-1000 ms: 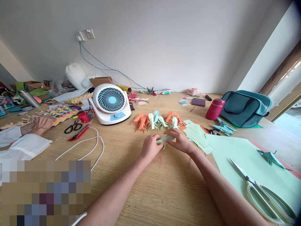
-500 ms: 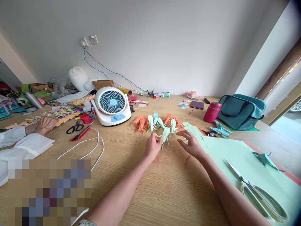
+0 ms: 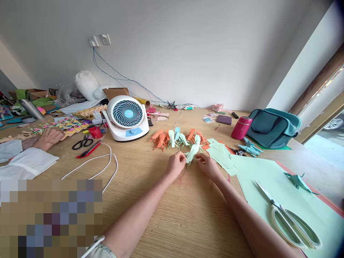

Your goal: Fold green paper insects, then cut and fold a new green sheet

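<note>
A pale green folded-paper figure with thin legs [image 3: 191, 154] stands on the table between my hands. My left hand [image 3: 176, 163] is closed, its thumb and fingertips pinching the figure's left side. On the other side my right hand [image 3: 208, 165] pinches the figure's right edge; the exact spot is partly hidden by the fingers. Just behind stand several similar paper figures, orange ones [image 3: 160, 138] at the left and pale green and blue ones [image 3: 177, 134] in the middle. Pale green paper pieces [image 3: 220, 154] lie right of my right hand.
White-handled scissors [image 3: 286, 216] lie on a large pale green sheet [image 3: 249, 175] at right, near a teal paper figure [image 3: 299, 180]. Behind are a red flask [image 3: 241, 128] and teal bag [image 3: 268, 127]. A fan [image 3: 128, 116] and white cable [image 3: 114, 168] are left; another person's hand [image 3: 51, 138] works beyond.
My right hand has moved left and closed its fingers on the pale green figure. My left hand keeps its pinch. The view has shifted slightly.
</note>
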Available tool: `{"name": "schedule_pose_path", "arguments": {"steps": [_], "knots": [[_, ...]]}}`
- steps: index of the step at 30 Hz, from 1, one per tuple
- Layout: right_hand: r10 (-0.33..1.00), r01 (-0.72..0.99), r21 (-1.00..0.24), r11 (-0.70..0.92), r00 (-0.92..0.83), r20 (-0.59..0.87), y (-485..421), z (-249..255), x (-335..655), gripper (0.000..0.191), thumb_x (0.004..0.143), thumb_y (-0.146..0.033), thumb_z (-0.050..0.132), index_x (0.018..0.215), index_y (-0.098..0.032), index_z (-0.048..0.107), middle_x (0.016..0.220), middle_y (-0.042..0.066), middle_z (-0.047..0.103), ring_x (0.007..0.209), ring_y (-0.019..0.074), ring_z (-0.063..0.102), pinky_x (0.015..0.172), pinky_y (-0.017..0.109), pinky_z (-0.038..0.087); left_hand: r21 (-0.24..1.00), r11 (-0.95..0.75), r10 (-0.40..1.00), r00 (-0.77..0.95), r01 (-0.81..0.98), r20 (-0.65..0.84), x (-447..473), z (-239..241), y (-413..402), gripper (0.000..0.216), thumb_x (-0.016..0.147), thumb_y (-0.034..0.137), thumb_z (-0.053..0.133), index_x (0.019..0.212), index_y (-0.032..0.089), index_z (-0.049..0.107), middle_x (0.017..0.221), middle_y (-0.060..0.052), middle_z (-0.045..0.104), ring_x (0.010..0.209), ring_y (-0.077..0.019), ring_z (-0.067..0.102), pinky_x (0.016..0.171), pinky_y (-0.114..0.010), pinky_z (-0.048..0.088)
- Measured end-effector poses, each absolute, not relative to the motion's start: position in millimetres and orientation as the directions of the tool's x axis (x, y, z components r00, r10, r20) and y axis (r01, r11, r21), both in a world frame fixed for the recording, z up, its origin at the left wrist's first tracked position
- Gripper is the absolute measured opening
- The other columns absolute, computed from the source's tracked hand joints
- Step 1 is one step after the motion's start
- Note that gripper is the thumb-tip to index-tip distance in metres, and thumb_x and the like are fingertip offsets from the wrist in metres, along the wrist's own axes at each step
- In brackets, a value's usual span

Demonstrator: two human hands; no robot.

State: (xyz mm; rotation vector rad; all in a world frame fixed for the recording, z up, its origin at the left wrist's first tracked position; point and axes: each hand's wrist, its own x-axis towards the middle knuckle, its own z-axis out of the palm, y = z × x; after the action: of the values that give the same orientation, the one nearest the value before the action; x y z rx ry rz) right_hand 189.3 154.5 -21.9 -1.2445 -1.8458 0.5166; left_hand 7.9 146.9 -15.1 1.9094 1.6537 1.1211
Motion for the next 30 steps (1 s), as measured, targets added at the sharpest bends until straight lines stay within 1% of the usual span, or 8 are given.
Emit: {"name": "schedule_pose_path", "arguments": {"steps": [4, 8, 11, 15, 18, 23, 26, 30], "knots": [[0.907, 0.515, -0.749, 0.417, -0.18, 0.381, 157, -21, 177, 0.025, 0.078, -0.015, 0.051, 0.097, -0.023, 0.066, 0.094, 0.005, 0.074, 0.076, 0.0183, 0.07, 0.065, 0.031, 0.057, 0.726, -0.175, 0.97, -0.008, 0.665, 0.241, 0, -20, 145, 0.01, 0.079, 0.016, 0.061, 0.069, 0.018, 0.063, 0.062, 0.001, 0.067, 0.056, -0.0129, 0.059, 0.058, -0.023, 0.04], [0.917, 0.506, -0.769, 0.391, -0.149, 0.369, 158, -24, 175, 0.023, 0.078, -0.018, 0.051, 0.095, -0.021, 0.065, 0.099, 0.007, 0.072, 0.078, 0.019, 0.069, 0.069, 0.034, 0.057, 0.718, -0.163, 0.98, 0.024, 0.677, 0.199, -14, -15, 142, 0.016, 0.076, 0.015, 0.062, 0.06, 0.017, 0.061, 0.058, 0.001, 0.065, 0.054, -0.0129, 0.058, 0.056, -0.023, 0.039], [0.921, 0.503, -0.776, 0.381, -0.128, 0.369, 157, -26, 176, 0.021, 0.079, -0.022, 0.051, 0.094, -0.02, 0.065, 0.1, 0.008, 0.072, 0.078, 0.0193, 0.068, 0.071, 0.035, 0.056, 0.722, -0.164, 0.976, 0.005, 0.672, 0.217, -21, -12, 144, 0.013, 0.078, 0.012, 0.061, 0.065, 0.017, 0.062, 0.062, 0.0, 0.066, 0.058, -0.0126, 0.06, 0.059, -0.023, 0.041], [0.92, 0.499, -0.782, 0.374, -0.096, 0.38, 157, -26, 174, 0.021, 0.08, -0.027, 0.051, 0.093, -0.02, 0.065, 0.098, 0.008, 0.071, 0.076, 0.0183, 0.066, 0.069, 0.033, 0.054, 0.743, -0.172, 0.973, -0.009, 0.647, 0.232, -18, -11, 150, 0.01, 0.083, 0.011, 0.056, 0.082, 0.017, 0.063, 0.071, 0.001, 0.069, 0.059, -0.0104, 0.063, 0.06, -0.021, 0.044], [0.921, 0.496, -0.787, 0.367, -0.076, 0.381, 158, -27, 171, 0.021, 0.079, -0.027, 0.052, 0.092, -0.019, 0.066, 0.093, 0.007, 0.072, 0.073, 0.018, 0.065, 0.068, 0.032, 0.053, 0.734, -0.189, 0.967, -0.006, 0.652, 0.254, -12, -9, 150, 0.01, 0.084, 0.011, 0.056, 0.083, 0.018, 0.063, 0.075, 0.0, 0.07, 0.066, -0.0109, 0.065, 0.064, -0.021, 0.045], [0.921, 0.48, -0.793, 0.374, -0.089, 0.38, 157, -31, 165, 0.021, 0.076, -0.025, 0.053, 0.092, -0.02, 0.065, 0.084, 0.005, 0.072, 0.074, 0.0183, 0.067, 0.068, 0.031, 0.054, 0.689, -0.188, 0.963, -0.008, 0.7, 0.271, -2, 0, 144, 0.012, 0.084, 0.027, 0.063, 0.078, 0.018, 0.062, 0.077, -0.004, 0.07, 0.074, -0.0168, 0.065, 0.069, -0.026, 0.045], [0.915, 0.473, -0.788, 0.394, -0.118, 0.387, 154, -32, 160, 0.019, 0.077, -0.024, 0.052, 0.091, -0.02, 0.065, 0.081, 0.004, 0.072, 0.072, 0.0174, 0.067, 0.067, 0.03, 0.053, 0.602, -0.146, 0.962, -0.03, 0.785, 0.272, 5, 4, 143, 0.021, 0.082, 0.037, 0.067, 0.087, 0.017, 0.061, 0.086, -0.008, 0.071, 0.082, -0.0223, 0.066, 0.069, -0.029, 0.045], [0.896, 0.489, -0.756, 0.435, -0.153, 0.416, 150, -32, 158, 0.017, 0.08, -0.021, 0.05, 0.089, -0.021, 0.065, 0.077, 0.002, 0.071, 0.065, 0.0164, 0.064, 0.063, 0.029, 0.052, 0.468, -0.088, 0.959, -0.052, 0.879, 0.277, 12, 3, 146, 0.023, 0.082, 0.034, 0.068, 0.096, 0.018, 0.061, 0.092, -0.009, 0.071, 0.087, -0.0253, 0.066, 0.069, -0.03, 0.045]]}}
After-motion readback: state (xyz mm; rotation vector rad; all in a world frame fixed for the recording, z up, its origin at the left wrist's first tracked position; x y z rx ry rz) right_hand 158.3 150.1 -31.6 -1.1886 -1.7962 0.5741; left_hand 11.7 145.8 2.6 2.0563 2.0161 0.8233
